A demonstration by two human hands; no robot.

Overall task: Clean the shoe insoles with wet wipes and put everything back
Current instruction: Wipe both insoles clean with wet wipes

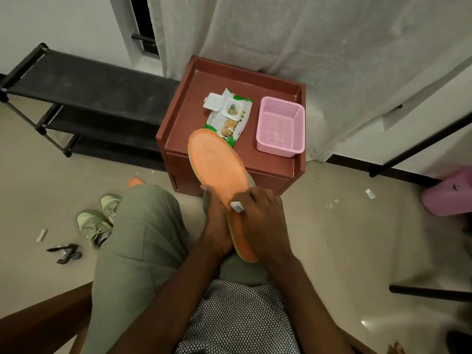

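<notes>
Head: insole [217, 159] between fingers [255, 198], wipe [237, 207] pressed.

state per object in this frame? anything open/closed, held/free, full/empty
insole: held, being wiped
left hand: grips insole edge
right hand: presses wipe on insole
wipes pack: lid open, on stand
basket: upright, empty
shoes: on floor, unheld
rack: shelves bare

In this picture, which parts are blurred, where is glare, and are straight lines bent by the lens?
Head view: the pink object at the right edge is smeared; a small glare spot shines on the floor at lower right; the wide lens bows the black shoe rack; the orange insole and wipes pack look fairly sharp.
</notes>
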